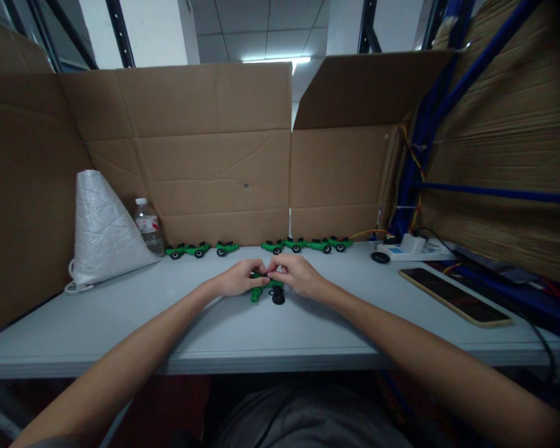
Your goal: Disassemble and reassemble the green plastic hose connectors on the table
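At the table's (205,336) near middle, a green toy part (256,294), seemingly light and stiff, is pinched between curled left (238,277) and right hands (296,274), best gripped by its body.

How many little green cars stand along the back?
7 green cars: a pair just right of the bottle, one alone, then four in a row farther right. Overlaps could hide another.

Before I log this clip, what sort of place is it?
Probably a makeshift work booth in a workshop or storeroom: cardboard panels wall in a white tabletop, a blue metal rack frame stands at the right, and small green toy-like vehicles line the back edge.
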`<action>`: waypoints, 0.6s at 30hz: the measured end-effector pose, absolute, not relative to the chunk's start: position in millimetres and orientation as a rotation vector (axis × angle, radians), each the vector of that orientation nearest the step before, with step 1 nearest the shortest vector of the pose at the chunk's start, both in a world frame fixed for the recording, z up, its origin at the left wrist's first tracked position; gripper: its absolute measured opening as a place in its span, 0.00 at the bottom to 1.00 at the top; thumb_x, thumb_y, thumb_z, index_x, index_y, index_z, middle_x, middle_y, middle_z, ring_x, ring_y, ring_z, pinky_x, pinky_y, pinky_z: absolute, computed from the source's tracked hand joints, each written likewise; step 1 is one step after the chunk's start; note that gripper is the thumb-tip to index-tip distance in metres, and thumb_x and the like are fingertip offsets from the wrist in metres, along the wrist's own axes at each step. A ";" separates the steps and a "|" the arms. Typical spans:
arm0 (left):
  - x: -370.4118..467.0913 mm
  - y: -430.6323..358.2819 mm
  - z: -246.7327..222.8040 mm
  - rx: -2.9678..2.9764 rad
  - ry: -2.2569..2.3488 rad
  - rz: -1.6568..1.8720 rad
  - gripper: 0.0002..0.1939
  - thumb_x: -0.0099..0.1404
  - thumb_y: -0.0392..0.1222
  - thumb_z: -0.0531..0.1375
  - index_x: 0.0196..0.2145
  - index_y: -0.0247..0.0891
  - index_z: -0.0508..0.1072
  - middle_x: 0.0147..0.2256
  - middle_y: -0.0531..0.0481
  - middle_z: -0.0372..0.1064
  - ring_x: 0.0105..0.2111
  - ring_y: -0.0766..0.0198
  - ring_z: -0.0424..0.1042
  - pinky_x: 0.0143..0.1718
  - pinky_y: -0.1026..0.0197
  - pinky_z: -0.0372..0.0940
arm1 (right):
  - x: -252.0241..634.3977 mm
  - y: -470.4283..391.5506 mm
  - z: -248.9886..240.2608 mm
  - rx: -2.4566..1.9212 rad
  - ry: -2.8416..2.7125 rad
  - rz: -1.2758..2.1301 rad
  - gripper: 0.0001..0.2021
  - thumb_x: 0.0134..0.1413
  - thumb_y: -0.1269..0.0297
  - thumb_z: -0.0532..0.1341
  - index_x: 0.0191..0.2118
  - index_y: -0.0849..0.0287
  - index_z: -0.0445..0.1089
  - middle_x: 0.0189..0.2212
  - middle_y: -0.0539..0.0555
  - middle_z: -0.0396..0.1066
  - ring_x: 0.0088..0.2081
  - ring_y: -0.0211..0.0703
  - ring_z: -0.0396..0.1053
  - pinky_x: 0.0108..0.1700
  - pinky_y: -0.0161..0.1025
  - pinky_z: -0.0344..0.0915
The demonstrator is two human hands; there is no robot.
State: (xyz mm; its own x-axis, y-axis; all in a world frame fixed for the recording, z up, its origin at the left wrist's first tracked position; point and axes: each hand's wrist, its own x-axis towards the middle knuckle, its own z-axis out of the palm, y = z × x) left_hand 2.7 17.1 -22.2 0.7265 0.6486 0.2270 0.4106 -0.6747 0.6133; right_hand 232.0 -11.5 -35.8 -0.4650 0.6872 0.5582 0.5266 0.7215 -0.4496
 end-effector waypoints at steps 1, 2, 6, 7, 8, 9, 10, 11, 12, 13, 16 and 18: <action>2.5 17.1 -22.0 2.399 0.810 0.590 0.20 0.69 0.57 0.64 0.41 0.35 0.74 0.39 0.45 0.75 0.38 0.60 0.71 0.42 0.60 0.66 | 232.1 -12.1 -35.3 -0.915 -2.183 0.258 0.02 0.62 0.70 0.66 0.37 0.57 0.75 0.32 0.49 0.71 0.33 0.40 0.65 0.37 0.36 0.55; 2.3 17.0 -21.7 2.406 0.820 0.589 0.20 0.69 0.58 0.64 0.41 0.35 0.74 0.38 0.45 0.75 0.38 0.60 0.71 0.41 0.60 0.65 | 232.1 -12.6 -34.9 -0.917 -2.189 0.242 0.02 0.63 0.69 0.65 0.37 0.57 0.74 0.33 0.49 0.71 0.33 0.40 0.65 0.37 0.36 0.55; 1.3 16.8 -20.4 2.448 0.836 0.587 0.20 0.69 0.58 0.64 0.40 0.35 0.74 0.37 0.46 0.75 0.37 0.61 0.70 0.40 0.61 0.65 | 232.0 -12.9 -35.7 -0.911 -2.209 0.230 0.02 0.65 0.70 0.64 0.39 0.57 0.73 0.35 0.50 0.72 0.35 0.41 0.66 0.39 0.36 0.56; 1.0 16.9 -20.3 2.459 0.836 0.589 0.20 0.70 0.58 0.63 0.40 0.35 0.74 0.37 0.46 0.75 0.37 0.61 0.70 0.40 0.61 0.65 | 231.8 -12.6 -36.7 -0.913 -2.214 0.227 0.02 0.65 0.70 0.64 0.40 0.56 0.73 0.36 0.50 0.73 0.35 0.41 0.66 0.40 0.36 0.56; 0.7 16.9 -20.3 2.469 0.838 0.592 0.20 0.70 0.58 0.63 0.40 0.35 0.74 0.37 0.46 0.75 0.37 0.61 0.70 0.40 0.61 0.65 | 231.5 -12.3 -37.7 -0.921 -2.216 0.218 0.02 0.66 0.70 0.64 0.41 0.56 0.73 0.36 0.50 0.73 0.36 0.41 0.66 0.40 0.36 0.56; 0.4 16.8 -20.4 2.475 0.842 0.598 0.20 0.70 0.58 0.63 0.40 0.35 0.74 0.37 0.46 0.75 0.36 0.61 0.70 0.40 0.61 0.65 | 231.1 -12.1 -38.8 -0.932 -2.218 0.205 0.02 0.67 0.69 0.64 0.41 0.56 0.74 0.37 0.50 0.73 0.37 0.42 0.66 0.41 0.36 0.56; 0.1 16.8 -20.5 2.480 0.847 0.604 0.20 0.70 0.57 0.63 0.41 0.35 0.74 0.37 0.46 0.75 0.36 0.61 0.70 0.39 0.61 0.65 | 230.5 -12.0 -39.8 -0.945 -2.217 0.186 0.02 0.67 0.69 0.64 0.41 0.56 0.74 0.37 0.51 0.73 0.37 0.42 0.67 0.41 0.37 0.56; -0.2 16.6 -20.6 2.484 0.850 0.610 0.20 0.71 0.57 0.63 0.41 0.35 0.75 0.37 0.46 0.75 0.36 0.61 0.70 0.39 0.61 0.65 | 229.9 -12.1 -40.7 -0.957 -2.215 0.166 0.02 0.68 0.69 0.63 0.41 0.56 0.74 0.37 0.51 0.73 0.38 0.42 0.67 0.41 0.37 0.56; -0.4 16.4 -20.7 2.488 0.851 0.613 0.20 0.71 0.57 0.62 0.41 0.35 0.75 0.37 0.45 0.75 0.36 0.61 0.70 0.39 0.61 0.65 | 229.2 -12.3 -41.4 -0.964 -2.215 0.148 0.03 0.68 0.68 0.63 0.41 0.56 0.75 0.37 0.51 0.72 0.38 0.42 0.66 0.41 0.37 0.56; -0.5 16.0 -20.7 2.493 0.850 0.615 0.20 0.71 0.57 0.62 0.41 0.35 0.74 0.37 0.46 0.75 0.36 0.61 0.70 0.39 0.61 0.65 | 228.5 -12.6 -42.0 -0.965 -2.216 0.133 0.03 0.69 0.68 0.63 0.41 0.56 0.75 0.37 0.51 0.72 0.38 0.42 0.66 0.41 0.37 0.55; -0.4 15.1 -20.6 2.504 0.848 0.611 0.20 0.71 0.59 0.61 0.41 0.36 0.74 0.36 0.46 0.74 0.35 0.61 0.70 0.38 0.61 0.64 | 226.0 -12.9 -43.0 -0.962 -2.200 0.127 0.05 0.70 0.67 0.62 0.41 0.57 0.75 0.37 0.52 0.72 0.38 0.42 0.67 0.42 0.38 0.56; -0.2 14.9 -20.8 2.511 0.854 0.606 0.20 0.71 0.59 0.61 0.41 0.36 0.74 0.36 0.46 0.74 0.35 0.61 0.70 0.38 0.61 0.64 | 224.3 -12.3 -43.7 -0.970 -2.176 0.143 0.05 0.70 0.66 0.62 0.40 0.57 0.75 0.37 0.52 0.73 0.38 0.42 0.67 0.41 0.37 0.56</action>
State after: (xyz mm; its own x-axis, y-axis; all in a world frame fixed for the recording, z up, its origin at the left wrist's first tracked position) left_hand -0.2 14.9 -20.8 0.7166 0.6453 0.2648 0.4635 -0.7243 0.5105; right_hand 224.3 -12.3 -43.7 -0.4433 0.6814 0.5824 0.5992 0.7085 -0.3729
